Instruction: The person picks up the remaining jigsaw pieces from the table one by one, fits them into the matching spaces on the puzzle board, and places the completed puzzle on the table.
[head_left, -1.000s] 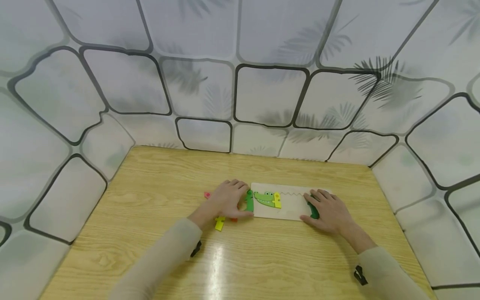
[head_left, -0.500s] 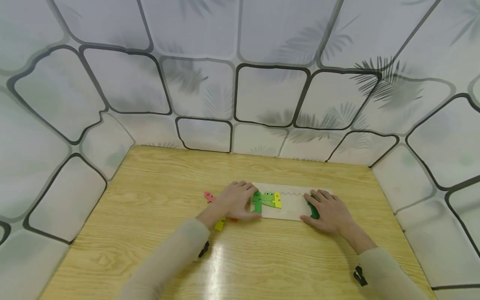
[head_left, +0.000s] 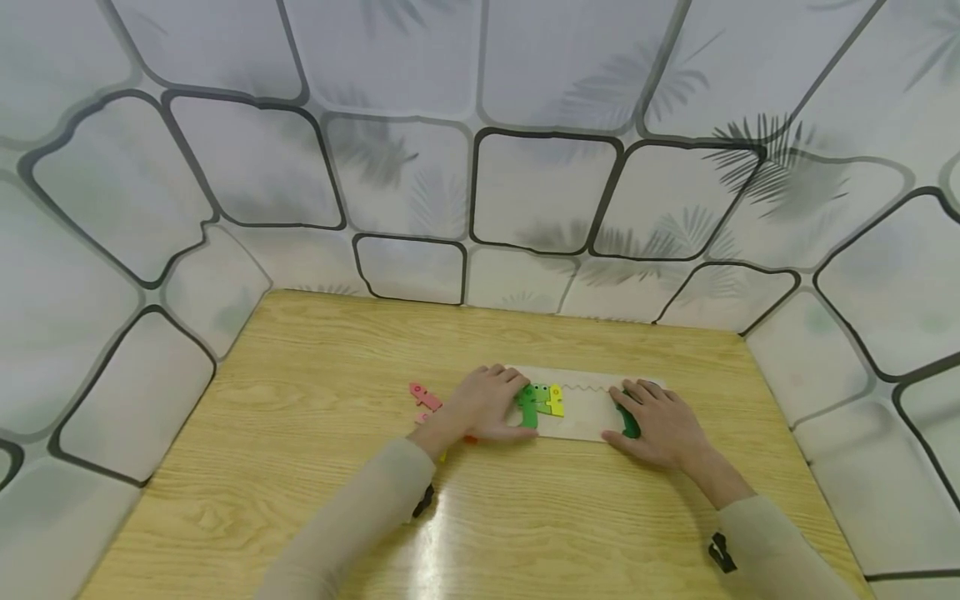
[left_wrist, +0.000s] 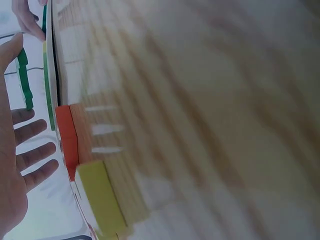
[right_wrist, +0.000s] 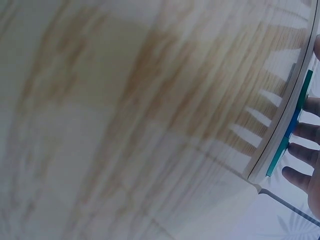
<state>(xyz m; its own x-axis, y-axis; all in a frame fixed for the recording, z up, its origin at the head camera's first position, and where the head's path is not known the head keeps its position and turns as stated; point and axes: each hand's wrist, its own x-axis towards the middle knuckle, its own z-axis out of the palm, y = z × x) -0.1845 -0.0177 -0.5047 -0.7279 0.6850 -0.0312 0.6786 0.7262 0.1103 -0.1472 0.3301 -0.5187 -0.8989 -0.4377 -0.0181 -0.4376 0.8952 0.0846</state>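
Holding green piece [head_left: 529, 410] above left end of pale board [head_left: 588, 408], lower centre of frame; our left hand [head_left: 490, 403] pinches it. Our right hand [head_left: 662, 422], fingers extended, rests on board's right end, likely preventing sliding.

Head view from above, forward-down, with close, low wrist views, pale board [head_left: 583, 417] in all

A small walled-in table spot is seen; whether home or lab cannot be told. The wood-look table [head_left: 585, 517], low in the frame, is closed in at left, top and right by pale walls [head_left: 405, 183], marked with dark-edged stone shapes [head_left: 543, 190] and gray leaves [head_left: 757, 158].
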